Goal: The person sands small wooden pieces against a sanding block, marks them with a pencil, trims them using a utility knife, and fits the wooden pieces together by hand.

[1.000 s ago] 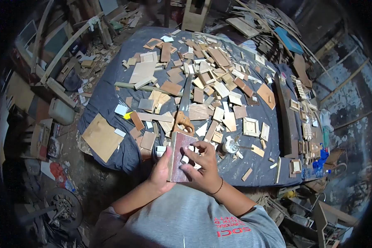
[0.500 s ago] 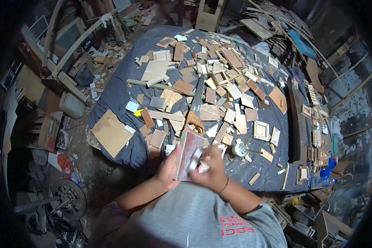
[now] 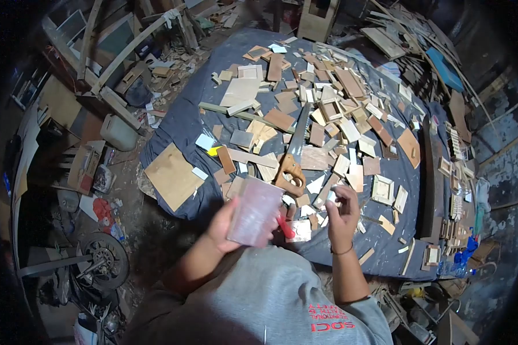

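Observation:
My left hand point(image 3: 221, 229) grips a flat sanding block point(image 3: 256, 211), its reddish face dusted white and tilted toward me; some fingertips show at its right edge. My right hand point(image 3: 343, 214) is raised off the block to the right, fingers curled, with a small white piece point(image 3: 331, 199) pinched at the fingertips. A handsaw point(image 3: 292, 172) with a wooden handle lies just beyond the block, blade pointing away. Between my hands lie a red object point(image 3: 285, 227) and a pale piece point(image 3: 299, 231) whose kinds I cannot make out.
Wood offcuts and small frames point(image 3: 383, 188) cover the dark cloth point(image 3: 172, 123) on the table. A square board point(image 3: 172, 177) lies at its left edge. A dark beam point(image 3: 427, 178) runs along the right. A wheel point(image 3: 103, 261) stands at lower left.
My right hand has lifted off the block and moved right with the small white piece. The block has turned in my left hand, its face now more visible. The camera view has shifted slightly.

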`<state>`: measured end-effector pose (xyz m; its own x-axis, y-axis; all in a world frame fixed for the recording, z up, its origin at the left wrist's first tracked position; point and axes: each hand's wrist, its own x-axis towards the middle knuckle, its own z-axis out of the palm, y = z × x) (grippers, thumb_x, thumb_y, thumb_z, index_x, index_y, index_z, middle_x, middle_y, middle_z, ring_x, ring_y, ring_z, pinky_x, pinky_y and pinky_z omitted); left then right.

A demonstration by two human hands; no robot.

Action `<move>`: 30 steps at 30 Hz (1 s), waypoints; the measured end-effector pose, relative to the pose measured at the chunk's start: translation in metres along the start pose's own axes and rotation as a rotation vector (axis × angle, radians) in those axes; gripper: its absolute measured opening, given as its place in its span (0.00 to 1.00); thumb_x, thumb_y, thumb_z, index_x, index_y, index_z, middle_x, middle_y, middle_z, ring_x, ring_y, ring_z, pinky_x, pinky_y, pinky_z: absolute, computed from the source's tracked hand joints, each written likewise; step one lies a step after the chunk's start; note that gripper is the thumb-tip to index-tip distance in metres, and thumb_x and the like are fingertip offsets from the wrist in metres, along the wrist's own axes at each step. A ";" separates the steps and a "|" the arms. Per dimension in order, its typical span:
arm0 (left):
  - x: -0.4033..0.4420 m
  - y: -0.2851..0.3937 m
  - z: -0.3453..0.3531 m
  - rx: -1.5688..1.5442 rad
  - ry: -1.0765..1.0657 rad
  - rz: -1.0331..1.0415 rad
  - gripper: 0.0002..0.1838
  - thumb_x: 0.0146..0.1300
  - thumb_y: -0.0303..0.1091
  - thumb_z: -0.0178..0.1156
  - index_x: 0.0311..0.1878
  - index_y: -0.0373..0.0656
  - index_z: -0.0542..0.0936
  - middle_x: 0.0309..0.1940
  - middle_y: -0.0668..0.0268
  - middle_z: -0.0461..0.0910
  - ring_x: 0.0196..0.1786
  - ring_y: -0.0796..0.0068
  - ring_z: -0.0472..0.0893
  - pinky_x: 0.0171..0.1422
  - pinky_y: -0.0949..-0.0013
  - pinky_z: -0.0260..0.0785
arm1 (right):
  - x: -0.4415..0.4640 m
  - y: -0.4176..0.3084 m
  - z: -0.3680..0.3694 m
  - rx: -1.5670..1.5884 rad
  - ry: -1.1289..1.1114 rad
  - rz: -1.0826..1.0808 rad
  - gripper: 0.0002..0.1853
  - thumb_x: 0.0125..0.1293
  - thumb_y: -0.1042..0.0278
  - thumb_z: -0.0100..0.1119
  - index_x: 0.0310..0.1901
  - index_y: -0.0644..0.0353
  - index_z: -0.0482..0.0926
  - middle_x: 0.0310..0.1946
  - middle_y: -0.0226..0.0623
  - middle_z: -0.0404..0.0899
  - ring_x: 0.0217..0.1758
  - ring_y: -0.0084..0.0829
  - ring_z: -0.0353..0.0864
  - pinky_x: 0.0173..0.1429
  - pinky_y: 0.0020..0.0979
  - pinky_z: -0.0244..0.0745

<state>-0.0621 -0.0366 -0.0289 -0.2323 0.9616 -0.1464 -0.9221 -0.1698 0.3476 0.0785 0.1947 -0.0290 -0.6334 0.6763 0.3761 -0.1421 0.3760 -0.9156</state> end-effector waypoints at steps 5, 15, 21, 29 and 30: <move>-0.037 0.042 -0.042 0.016 0.168 0.229 0.45 0.67 0.67 0.41 0.72 0.36 0.55 0.63 0.44 0.67 0.60 0.43 0.74 0.62 0.40 0.68 | -0.043 0.040 0.013 0.561 -0.044 0.589 0.19 0.71 0.55 0.50 0.51 0.64 0.75 0.40 0.34 0.78 0.41 0.27 0.77 0.48 0.29 0.71; -0.074 0.106 -0.171 0.523 0.823 0.265 0.16 0.66 0.37 0.55 0.52 0.36 0.77 0.43 0.64 0.81 0.44 0.73 0.80 0.52 0.68 0.71 | -0.067 0.079 0.107 0.768 -0.255 1.039 0.15 0.64 0.77 0.44 0.53 0.64 0.69 0.38 0.40 0.80 0.37 0.27 0.79 0.41 0.26 0.76; -0.075 0.165 -0.210 0.924 0.844 0.088 0.13 0.65 0.32 0.57 0.48 0.35 0.79 0.37 0.69 0.81 0.39 0.79 0.78 0.45 0.75 0.69 | -0.071 0.100 0.183 0.232 -0.435 0.894 0.11 0.64 0.72 0.53 0.47 0.63 0.76 0.36 0.33 0.81 0.37 0.24 0.79 0.44 0.26 0.75; -0.061 0.229 -0.237 1.279 0.696 -0.165 0.11 0.62 0.33 0.60 0.42 0.35 0.81 0.31 0.68 0.80 0.34 0.81 0.76 0.41 0.73 0.68 | -0.053 0.112 0.260 0.259 -0.593 1.070 0.16 0.63 0.72 0.56 0.52 0.64 0.75 0.38 0.31 0.79 0.37 0.25 0.77 0.44 0.27 0.73; -0.060 0.234 -0.245 1.291 0.695 -0.178 0.11 0.61 0.32 0.62 0.42 0.35 0.81 0.29 0.66 0.81 0.32 0.76 0.78 0.42 0.72 0.70 | -0.053 0.112 0.272 0.287 -0.466 0.902 0.15 0.63 0.75 0.56 0.52 0.63 0.75 0.39 0.30 0.78 0.40 0.24 0.77 0.47 0.26 0.73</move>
<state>-0.3395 -0.1866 -0.1655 -0.5901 0.5916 -0.5493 -0.1326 0.6001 0.7888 -0.1108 0.0293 -0.1904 -0.8155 0.2974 -0.4966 0.3907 -0.3502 -0.8513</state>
